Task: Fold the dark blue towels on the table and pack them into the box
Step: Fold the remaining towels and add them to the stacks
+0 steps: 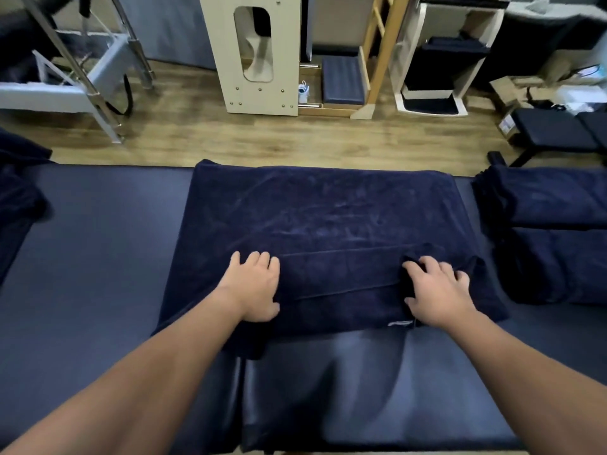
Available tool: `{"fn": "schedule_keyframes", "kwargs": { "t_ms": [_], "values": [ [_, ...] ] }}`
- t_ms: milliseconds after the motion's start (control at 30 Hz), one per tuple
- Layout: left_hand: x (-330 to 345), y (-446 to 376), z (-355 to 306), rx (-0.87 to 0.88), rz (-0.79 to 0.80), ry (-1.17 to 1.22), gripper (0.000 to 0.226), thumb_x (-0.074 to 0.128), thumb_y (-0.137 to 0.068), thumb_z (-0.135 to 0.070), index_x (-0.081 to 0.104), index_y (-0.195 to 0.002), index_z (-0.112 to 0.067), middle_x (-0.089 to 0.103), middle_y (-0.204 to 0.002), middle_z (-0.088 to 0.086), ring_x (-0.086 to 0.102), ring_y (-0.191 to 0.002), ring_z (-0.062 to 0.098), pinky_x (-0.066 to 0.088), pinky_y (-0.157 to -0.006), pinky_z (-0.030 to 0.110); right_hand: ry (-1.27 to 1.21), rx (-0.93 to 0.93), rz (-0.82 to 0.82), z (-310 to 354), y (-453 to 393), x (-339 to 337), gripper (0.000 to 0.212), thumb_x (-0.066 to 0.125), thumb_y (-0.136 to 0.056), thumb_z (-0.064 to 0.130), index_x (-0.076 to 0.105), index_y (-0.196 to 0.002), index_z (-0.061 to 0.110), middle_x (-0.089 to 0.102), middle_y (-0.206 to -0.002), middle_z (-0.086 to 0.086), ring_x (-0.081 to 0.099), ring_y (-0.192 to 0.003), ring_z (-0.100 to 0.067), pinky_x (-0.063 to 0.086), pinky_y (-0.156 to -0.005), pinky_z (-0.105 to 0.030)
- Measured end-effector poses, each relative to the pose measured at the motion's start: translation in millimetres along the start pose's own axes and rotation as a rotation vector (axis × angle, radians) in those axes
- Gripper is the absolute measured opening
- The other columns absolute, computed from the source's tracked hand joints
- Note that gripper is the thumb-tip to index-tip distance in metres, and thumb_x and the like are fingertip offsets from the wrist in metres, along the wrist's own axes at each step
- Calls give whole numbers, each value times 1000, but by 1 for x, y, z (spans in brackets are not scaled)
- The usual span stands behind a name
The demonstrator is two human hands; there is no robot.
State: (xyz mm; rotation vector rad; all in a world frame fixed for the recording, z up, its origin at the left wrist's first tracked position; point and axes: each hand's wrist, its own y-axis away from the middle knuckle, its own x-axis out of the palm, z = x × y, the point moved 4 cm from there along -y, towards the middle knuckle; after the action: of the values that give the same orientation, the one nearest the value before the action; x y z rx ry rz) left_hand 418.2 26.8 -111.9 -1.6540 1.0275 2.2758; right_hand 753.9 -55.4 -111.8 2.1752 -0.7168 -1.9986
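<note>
A dark blue towel (325, 221) lies spread flat across the middle of the padded blue table (98, 244), with its near edge folded over into a band. My left hand (254, 287) rests on the left part of that band, its thumb curled under the fold. My right hand (438, 290) grips a bunched bit of the band at its right end. Two folded dark blue towels (551, 234) lie stacked side by side at the table's right. A heap of unfolded dark towels (16, 205) sits at the far left edge.
Beyond the table's far edge is wooden floor (230, 136) with a cream wooden cabinet (253, 54), a metal frame (88, 70), a white shelf unit (440, 60) holding dark cloth, and a black bench (555, 133). Cardboard boxes (512, 103) sit at the far right.
</note>
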Motion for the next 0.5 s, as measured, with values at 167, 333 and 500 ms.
{"fn": "schedule_keyframes", "kwargs": {
  "t_ms": [167,333,500],
  "values": [
    [-7,-3,10,3,-51,-86,56,58,-83,-21,43,-136,-11,50,-130,6,47,-122,26,32,-114,45,0,67,-121,-5,-8,0,62,63,-89,39,35,-143,29,42,-140,1,46,-124,-28,34,-107,-53],
    [-26,-10,23,-141,-160,-50,18,51,-88,-12,58,-104,-19,54,-110,2,51,-102,23,34,-77,32,71,62,-276,-6,-22,-5,62,72,-82,31,44,-138,27,55,-122,-2,54,-109,-30,37,-99,-57],
    [-46,-21,37,-405,-166,355,8,48,-81,-6,49,-81,-14,58,-83,1,50,-70,23,38,-60,31,54,-24,-393,-11,-45,-6,43,86,-69,22,70,-110,20,56,-121,-11,55,-101,-37,40,-89,-57]
  ]
}}
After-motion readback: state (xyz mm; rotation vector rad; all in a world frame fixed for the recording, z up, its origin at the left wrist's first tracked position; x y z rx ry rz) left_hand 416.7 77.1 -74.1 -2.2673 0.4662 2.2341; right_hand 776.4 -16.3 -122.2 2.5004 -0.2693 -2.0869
